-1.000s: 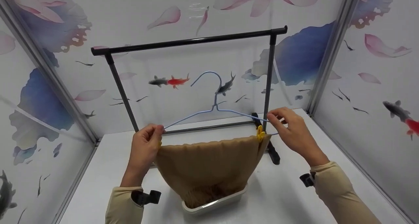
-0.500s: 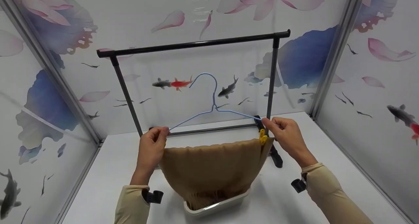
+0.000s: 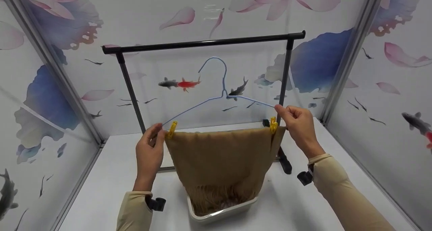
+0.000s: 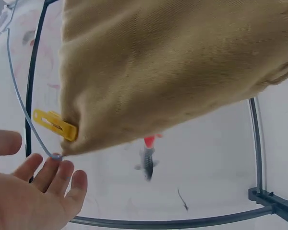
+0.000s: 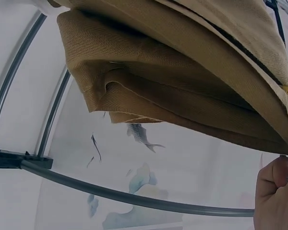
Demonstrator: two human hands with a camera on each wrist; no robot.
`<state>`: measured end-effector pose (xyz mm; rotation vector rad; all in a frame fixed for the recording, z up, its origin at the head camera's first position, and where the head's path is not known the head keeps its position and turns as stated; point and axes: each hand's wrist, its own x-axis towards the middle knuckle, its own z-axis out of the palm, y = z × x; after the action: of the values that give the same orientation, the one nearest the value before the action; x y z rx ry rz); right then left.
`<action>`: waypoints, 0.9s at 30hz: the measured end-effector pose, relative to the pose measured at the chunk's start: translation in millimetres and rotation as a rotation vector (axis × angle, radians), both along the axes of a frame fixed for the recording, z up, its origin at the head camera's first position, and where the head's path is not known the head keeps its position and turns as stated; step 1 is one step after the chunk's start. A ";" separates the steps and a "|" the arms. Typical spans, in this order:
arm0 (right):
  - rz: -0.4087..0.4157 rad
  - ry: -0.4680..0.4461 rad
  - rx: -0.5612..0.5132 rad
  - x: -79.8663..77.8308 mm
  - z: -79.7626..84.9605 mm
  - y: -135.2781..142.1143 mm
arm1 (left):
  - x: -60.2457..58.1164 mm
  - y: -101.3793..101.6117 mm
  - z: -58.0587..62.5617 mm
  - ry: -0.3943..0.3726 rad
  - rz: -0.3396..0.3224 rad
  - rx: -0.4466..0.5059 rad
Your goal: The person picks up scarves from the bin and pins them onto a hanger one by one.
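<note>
A blue wire hanger (image 3: pixel 225 72) is held up over the table, hook at the top. A brown fringed scarf (image 3: pixel 219 153) hangs from it, with a yellow clip (image 3: pixel 172 130) near the left corner and yellow clips (image 3: pixel 273 125) at the right. My left hand (image 3: pixel 150 150) is at the hanger's left end. In the left wrist view the hanger's corner rests against the loosely spread fingers, the thumb apart. My right hand (image 3: pixel 300 128) pinches the hanger's right end, fingers curled. The scarf's fringe reaches into a white basin (image 3: pixel 222 214).
Behind the hanger stands a black rack with a top bar (image 3: pixel 202 44) and a right foot (image 3: pixel 285 165) on the white table (image 3: pixel 118 170). Patterned panels with metal frame posts enclose the table at the back and sides.
The hanger and scarf have risen, showing more fringe above the basin. My left hand has shifted outward, uncovering the left clip. My right hand has moved up with the hanger.
</note>
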<state>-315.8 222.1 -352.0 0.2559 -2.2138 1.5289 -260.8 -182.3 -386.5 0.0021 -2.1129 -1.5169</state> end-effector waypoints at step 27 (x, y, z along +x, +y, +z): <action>-0.049 0.090 -0.068 -61.2 79.6 -7.3 | -126.8 -74.4 6.1 -0.158 0.077 0.074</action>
<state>-377.0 214.9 -272.4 0.2428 -2.0796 1.5329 -387.6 -256.8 -380.3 0.2351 -2.1495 -1.5941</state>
